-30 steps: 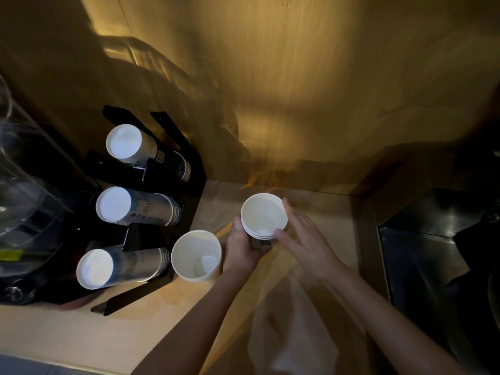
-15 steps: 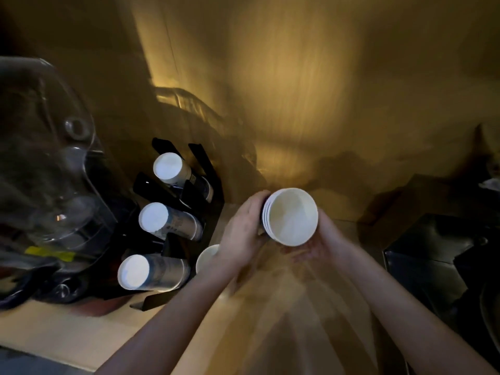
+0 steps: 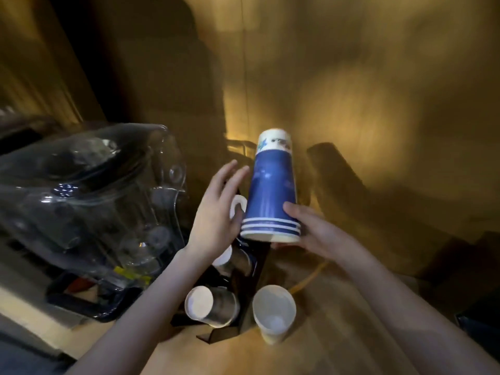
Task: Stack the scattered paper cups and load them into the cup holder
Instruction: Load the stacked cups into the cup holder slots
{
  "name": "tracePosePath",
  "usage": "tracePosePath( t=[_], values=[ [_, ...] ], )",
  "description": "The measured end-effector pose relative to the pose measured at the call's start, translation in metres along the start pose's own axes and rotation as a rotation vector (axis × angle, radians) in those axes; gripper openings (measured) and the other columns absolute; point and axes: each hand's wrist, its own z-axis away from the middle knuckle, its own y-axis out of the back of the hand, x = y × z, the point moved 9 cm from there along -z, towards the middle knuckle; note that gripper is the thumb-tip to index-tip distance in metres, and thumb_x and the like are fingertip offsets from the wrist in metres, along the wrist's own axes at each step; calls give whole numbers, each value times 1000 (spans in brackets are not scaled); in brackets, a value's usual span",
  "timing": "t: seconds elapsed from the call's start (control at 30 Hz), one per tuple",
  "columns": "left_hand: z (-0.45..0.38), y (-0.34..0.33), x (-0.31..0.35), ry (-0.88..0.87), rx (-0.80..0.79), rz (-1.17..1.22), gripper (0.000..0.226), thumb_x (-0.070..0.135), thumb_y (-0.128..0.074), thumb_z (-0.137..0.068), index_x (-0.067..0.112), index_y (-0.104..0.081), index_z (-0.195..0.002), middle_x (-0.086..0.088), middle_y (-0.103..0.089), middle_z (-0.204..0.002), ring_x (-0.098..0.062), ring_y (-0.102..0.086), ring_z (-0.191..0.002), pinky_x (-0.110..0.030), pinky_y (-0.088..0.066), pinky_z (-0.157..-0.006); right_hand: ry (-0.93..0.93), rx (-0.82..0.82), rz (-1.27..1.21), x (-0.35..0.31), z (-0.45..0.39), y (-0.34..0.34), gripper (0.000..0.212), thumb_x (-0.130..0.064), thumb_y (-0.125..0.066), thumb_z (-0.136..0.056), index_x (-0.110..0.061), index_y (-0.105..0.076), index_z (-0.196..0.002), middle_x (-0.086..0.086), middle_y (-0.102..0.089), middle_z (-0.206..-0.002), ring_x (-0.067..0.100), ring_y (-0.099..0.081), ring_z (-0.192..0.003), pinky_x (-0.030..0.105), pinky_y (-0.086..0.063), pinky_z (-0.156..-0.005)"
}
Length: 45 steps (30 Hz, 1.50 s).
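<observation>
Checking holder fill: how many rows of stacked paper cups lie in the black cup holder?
3 visible: a bottom row, a middle row by the left wrist, and a top row mostly hidden behind the left hand. More could be hidden.

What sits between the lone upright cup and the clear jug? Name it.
Head view: the black cup holder with its cup stacks lies between the lone cup and the jug.
</observation>
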Motion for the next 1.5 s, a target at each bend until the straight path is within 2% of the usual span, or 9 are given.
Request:
tracePosePath(
  t=[0.07,0.17,0.27,0.37,0.63,0.77,0.93,1.17,1.5],
  values=[
    [-8,17,-35,292,87,277,56,6,-45,-75,18,-43,-129,-8,-51,-129,-10,-48,-118,-29,-38,-107,120,96,53,-18,-17,-4,75,-42,-89,-32,-18,-62,-98,-5,-77,-87,12,-72,-81,30,-60,-69],
    [-22,25,-59,488,63,583,47,28,-45,-80,30,-44,-126,-2,-55,-126,-12,-53,-116,-39,-42,-105,227,215,254,-36,-40,-7,78,-22,-87,-51,-15,-52,-120,-4,-70,-109,12,-66,-100,32,-53,-91],
    [-37,28,-51,422,-49,566,67,36,-59,-80,22,-29,-138,-3,-46,-138,1,-49,-113,-14,-45,-95,242,294,489,-36,-62,-13,98,-24,-87,-52,-18,-35,-135,1,-55,-134,16,-52,-122,40,-42,-106],
    [-47,32,-51,388,-26,500,84,43,-67,-70,23,-25,-139,8,-47,-130,-4,-47,-117,-18,-42,-97,258,329,618,-27,-79,-21,102,-20,-88,-53,-20,-29,-136,5,-47,-139,19,-46,-125,38,-41,-103],
    [-41,24,-59,330,-8,306,62,36,-74,-66,23,-47,-120,22,-56,-102,18,-52,-94,2,-40,-76,235,359,758,1,-95,-7,94,-23,-85,-57,-23,-29,-133,4,-51,-130,19,-51,-118,32,-44,-96],
    [-34,15,-68,328,-31,197,62,42,-74,-60,24,-50,-114,10,-59,-109,-4,-53,-100,-17,-43,-86,247,361,855,10,-98,-5,89,-26,-82,-56,-20,-32,-131,6,-49,-130,21,-49,-120,42,-45,-101],
    [-22,-5,-75,333,-55,174,64,28,-82,-63,21,-51,-119,6,-52,-114,-2,-46,-102,4,-30,-83,318,433,866,7,-91,-9,82,-32,-79,-63,-16,-36,-131,7,-49,-130,20,-46,-122,37,-44,-98],
    [1,-52,-88,373,-187,211,59,23,-76,-71,15,-48,-123,-1,-50,-120,-9,-46,-111,7,-28,-84,425,455,1183,-6,-74,-19,74,-23,-74,-67,-15,-40,-132,7,-53,-131,23,-45,-125,30,-33,-101],
    [2,-73,-110,562,-333,154,65,28,-74,-72,15,-42,-127,-6,-52,-131,-22,-46,-122,-25,-36,-90,358,439,1685,-5,-78,-35,77,-30,-62,-75,-8,-28,-141,11,-52,-134,30,-41,-126,41,-29,-106]
  ],
)
